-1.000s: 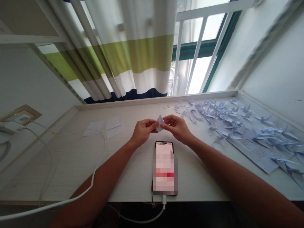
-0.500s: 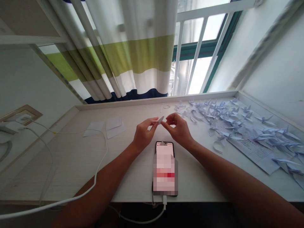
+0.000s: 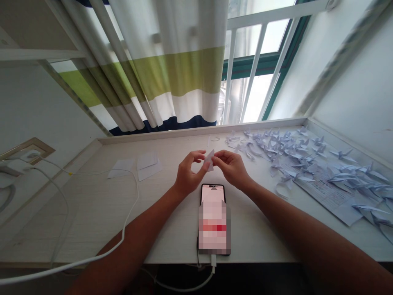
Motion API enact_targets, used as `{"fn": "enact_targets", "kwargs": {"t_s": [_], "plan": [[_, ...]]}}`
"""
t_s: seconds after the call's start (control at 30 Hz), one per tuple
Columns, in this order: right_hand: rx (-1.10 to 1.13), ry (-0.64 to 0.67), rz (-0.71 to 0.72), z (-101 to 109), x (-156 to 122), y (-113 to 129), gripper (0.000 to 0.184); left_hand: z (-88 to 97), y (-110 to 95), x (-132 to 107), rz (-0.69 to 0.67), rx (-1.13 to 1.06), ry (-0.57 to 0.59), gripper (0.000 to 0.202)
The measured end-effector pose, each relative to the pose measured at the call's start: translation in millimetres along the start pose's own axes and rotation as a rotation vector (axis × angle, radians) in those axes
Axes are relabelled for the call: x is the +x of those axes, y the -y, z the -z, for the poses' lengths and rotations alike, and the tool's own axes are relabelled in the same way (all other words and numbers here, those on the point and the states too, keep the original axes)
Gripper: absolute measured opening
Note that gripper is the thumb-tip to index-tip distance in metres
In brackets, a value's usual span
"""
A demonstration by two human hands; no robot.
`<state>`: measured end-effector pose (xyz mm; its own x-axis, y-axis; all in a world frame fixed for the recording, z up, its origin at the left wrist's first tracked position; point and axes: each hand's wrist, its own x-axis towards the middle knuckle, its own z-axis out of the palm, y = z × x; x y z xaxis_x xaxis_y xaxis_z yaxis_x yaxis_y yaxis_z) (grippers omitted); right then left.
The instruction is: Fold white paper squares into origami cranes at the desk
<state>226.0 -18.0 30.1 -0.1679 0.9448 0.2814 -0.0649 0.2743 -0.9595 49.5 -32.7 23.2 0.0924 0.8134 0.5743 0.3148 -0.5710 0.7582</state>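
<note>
A small folded piece of white paper (image 3: 210, 159) is held up between my two hands, above the desk and just beyond the phone. My left hand (image 3: 190, 170) pinches its lower left side with the thumb, while the index finger arches away from it. On the other side, the fingertips and thumb of my right hand (image 3: 231, 164) grip the paper's right edge. Below the hands a phone (image 3: 214, 219) lies face up, its screen lit and partly blurred, with a white cable plugged into its near end.
Many folded paper cranes (image 3: 288, 151) are heaped at the right, partly over a printed sheet (image 3: 334, 200). Flat white paper squares (image 3: 149, 166) lie at the left. A white cable (image 3: 130, 213) runs from the wall socket (image 3: 30, 151) across my left forearm. Beyond the desk (image 3: 172, 250) hangs a curtain (image 3: 181, 73).
The folded paper has been turned and shows a larger face, reaching lower. My right fingers have closed in on its right edge, and my left fingers have shifted slightly.
</note>
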Motion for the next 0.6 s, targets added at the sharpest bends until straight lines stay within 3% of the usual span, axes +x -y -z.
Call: {"fn": "enact_targets", "kwargs": {"t_s": [0.07, 0.2, 0.43, 0.6], "plan": [[0.016, 0.017, -0.015, -0.3, -0.3, 0.1, 0.029, -0.5, 2.4, 1.6, 0.156, -0.082, -0.034, 0.023], [-0.013, 0.068, 0.003, 0.6, -0.1, -1.3, 0.029, 0.7, 8.2, 5.0, 0.334, -0.265, 0.054, 0.029], [-0.021, 0.179, 0.018, 7.5, 3.6, 2.1, 0.035, 3.0, 1.2, 7.2, 0.368, -0.386, 0.091, 0.032], [0.002, 0.182, 0.003, 7.7, 3.0, 5.1, 0.04, 2.3, 0.0, 7.3, 0.367, -0.397, 0.097, 0.035]]}}
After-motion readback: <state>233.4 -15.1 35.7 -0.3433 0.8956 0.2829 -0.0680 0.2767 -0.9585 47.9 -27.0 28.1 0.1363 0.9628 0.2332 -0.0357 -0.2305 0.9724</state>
